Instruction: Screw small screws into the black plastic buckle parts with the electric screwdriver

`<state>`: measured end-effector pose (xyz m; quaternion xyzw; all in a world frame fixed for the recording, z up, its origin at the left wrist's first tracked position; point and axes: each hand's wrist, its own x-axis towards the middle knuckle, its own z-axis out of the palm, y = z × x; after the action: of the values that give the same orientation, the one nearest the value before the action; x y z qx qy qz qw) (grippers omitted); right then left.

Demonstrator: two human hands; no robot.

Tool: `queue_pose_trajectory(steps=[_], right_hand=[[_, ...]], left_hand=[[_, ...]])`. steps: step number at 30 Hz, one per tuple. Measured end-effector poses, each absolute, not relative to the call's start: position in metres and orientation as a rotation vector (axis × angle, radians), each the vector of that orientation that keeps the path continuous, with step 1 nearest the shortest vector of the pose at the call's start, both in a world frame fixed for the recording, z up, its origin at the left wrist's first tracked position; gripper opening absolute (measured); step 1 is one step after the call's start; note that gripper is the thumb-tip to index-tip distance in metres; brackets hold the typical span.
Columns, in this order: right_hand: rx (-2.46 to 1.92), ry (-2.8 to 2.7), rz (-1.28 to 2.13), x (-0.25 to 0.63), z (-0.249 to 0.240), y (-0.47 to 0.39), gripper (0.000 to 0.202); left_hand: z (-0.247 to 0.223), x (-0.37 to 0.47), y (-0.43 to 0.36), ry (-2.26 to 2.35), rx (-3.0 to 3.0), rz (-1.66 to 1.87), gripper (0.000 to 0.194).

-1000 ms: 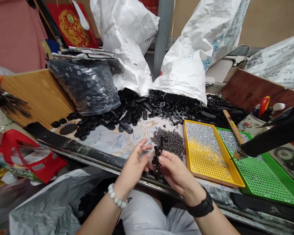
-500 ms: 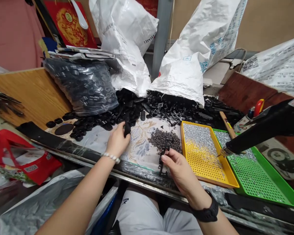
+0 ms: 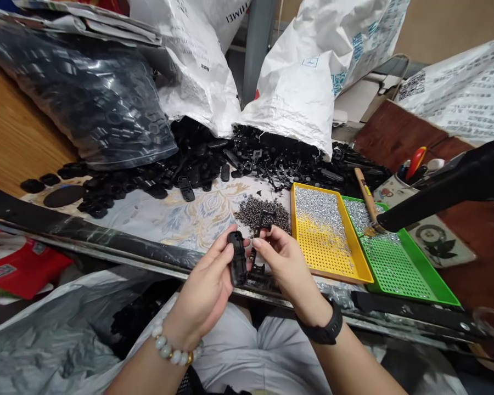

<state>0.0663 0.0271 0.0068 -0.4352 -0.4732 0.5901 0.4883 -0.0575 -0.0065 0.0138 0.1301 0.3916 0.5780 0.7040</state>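
Near the bench's front edge, my left hand (image 3: pixel 208 285) is closed around a black oblong plastic casing (image 3: pixel 238 259), its hollow side showing. Close beside it, my right hand (image 3: pixel 286 263) pinches a thin black plastic frame part (image 3: pixel 256 253) between thumb and fingers. The two parts are almost side by side; whether they touch I cannot tell. Just beyond my right fingers lies a heap of small dark metal pieces (image 3: pixel 251 211). Similar black casings (image 3: pixel 186 189) lie loose at the pile's front.
A yellow tray (image 3: pixel 356 260) and a green tray (image 3: pixel 430 280) hold small silvery pieces, with a black power screwdriver (image 3: pixel 432 195) jutting over the green one. Behind are a pile of black parts (image 3: pixel 280 164), white sacks (image 3: pixel 292 99) and a clear bag of black parts (image 3: pixel 107 120).
My left hand has come back from the pile of black parts with the casing, toward my right hand. The frame part stays in my right hand. The view has shifted down and right.
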Motion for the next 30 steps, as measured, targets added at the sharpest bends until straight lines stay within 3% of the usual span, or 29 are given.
queue_pose_trajectory(steps=[30], right_hand=[[-1.033, -1.14, 1.492, 0.058, 0.004, 0.017, 0.026]], left_hand=[[0.009, -0.063, -0.004, 0.868, 0.388, 1.455, 0.015]])
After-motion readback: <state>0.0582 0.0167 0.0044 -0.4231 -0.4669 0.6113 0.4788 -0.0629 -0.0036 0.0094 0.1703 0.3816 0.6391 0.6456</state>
